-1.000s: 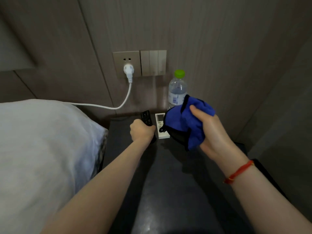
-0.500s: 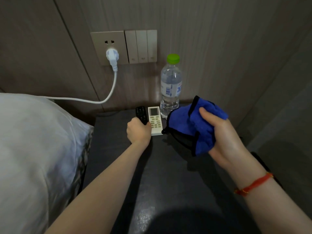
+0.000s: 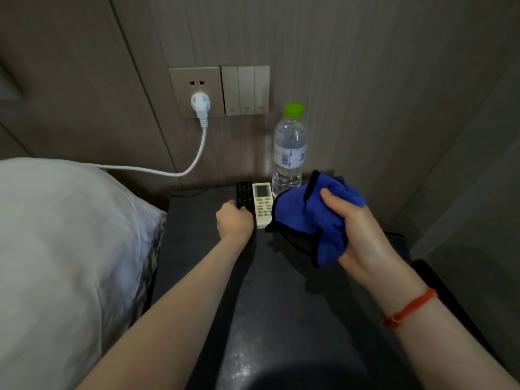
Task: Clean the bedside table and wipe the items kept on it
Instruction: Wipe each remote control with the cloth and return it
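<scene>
The dark bedside table [image 3: 197,249] fills the middle of the view. At its back edge lie a black remote [image 3: 243,192] and, right beside it, a white remote [image 3: 262,204]. My left hand [image 3: 234,222] grips the near end of the black remote. A clear water bottle [image 3: 289,153] with a green cap stands upright behind the remotes, against the wall. My right hand [image 3: 357,235] holds a bunched blue cloth [image 3: 306,218] with black trim above the table, just right of the white remote.
A white pillow [image 3: 62,249] lies on the bed to the left, against the table's side. A white cable [image 3: 180,171] runs from a plug [image 3: 200,104] in the wall socket over the pillow. Wall switches [image 3: 245,90] sit above the bottle. A dark floor gap lies to the right.
The view has tilted down and nearer. My left hand stays on the black remote and my right hand keeps the blue cloth beside it, held slightly lower.
</scene>
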